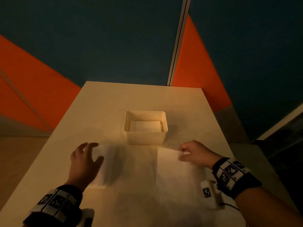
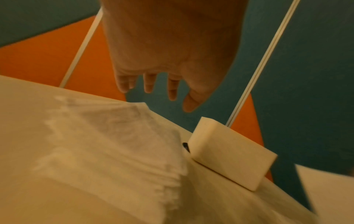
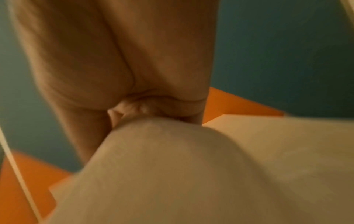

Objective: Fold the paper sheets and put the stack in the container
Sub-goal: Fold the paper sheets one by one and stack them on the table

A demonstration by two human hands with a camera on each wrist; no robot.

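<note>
Container (image 1: 146,135) x1, folded sheets inside; right hand (image 1: 195,153) pinches 1 sheet (image 1: 172,174).

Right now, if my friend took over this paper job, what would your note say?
Left hand: open, fingers spread at the left edge of the thin white paper sheet.
Right hand: pinches the sheet's far right edge, lifting it.
The sheet lies spread on the pale table, near the white square plastic container.
Done: folded white paper already lies inside.
Left: fold this sheet and put it in.
</note>
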